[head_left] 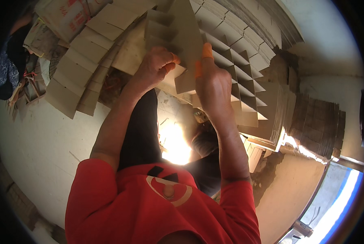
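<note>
An interlocked cardboard divider grid (239, 77) with open cells spreads in front of me. A tall flat cardboard strip (186, 32) stands up between my two hands. My left hand (151, 67) is closed, its fingers curled and the thumb pinched at the strip's left edge; what lies inside the fingers is partly hidden. My right hand (214, 83) grips the strip's right side beside the grid cells, thumb and finger bent against the board. Orange covers wrap fingertips on both hands. More grid cells (161, 30) show beyond my left hand.
Overlapping cardboard strips (82, 61) lie in rows at the left, beside a printed box (70, 16). Stacked cardboard (247, 34) rises behind the grid. Further piles (316, 126) stand at the right. Bright sunlight falls on the floor (176, 142) between my legs.
</note>
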{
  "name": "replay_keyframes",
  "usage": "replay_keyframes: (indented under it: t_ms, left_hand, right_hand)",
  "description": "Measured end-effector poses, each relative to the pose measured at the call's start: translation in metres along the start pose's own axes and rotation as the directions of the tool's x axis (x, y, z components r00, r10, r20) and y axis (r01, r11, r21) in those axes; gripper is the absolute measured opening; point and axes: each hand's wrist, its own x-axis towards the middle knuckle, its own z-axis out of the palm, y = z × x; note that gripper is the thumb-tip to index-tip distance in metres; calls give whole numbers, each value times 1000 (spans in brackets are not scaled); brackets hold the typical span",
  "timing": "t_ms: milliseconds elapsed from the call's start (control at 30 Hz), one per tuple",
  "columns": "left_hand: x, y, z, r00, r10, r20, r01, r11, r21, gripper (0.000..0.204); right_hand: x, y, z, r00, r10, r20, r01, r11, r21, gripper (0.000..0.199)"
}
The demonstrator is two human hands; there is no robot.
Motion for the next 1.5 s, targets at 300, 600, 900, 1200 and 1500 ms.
replay_keyframes:
  t_ms: [300,600,900,1200,1500]
  left_hand:
    - [-1,-1,-1,995,102,-16,-101,993,60,21]
    - [2,8,-3,998,37,-49,-37,999,2,16]
    - [3,8,-5,1000,-7,-12,6,997,-74,12]
    - [1,2,-6,996,23,84,-26,999,40,21]
    - [-4,25,-8,972,227,67,-236,912,335,66]
  right_hand:
    - [6,-3,5,997,-74,-23,74,997,24,13]
    - [14,4,-5,991,-49,128,50,999,-6,30]
    - [-12,-2,7,982,-68,176,58,996,62,51]
    - [-16,6,40,940,-4,341,11,1000,-18,49]
    - [11,93,6,941,138,-309,-218,946,-241,46]
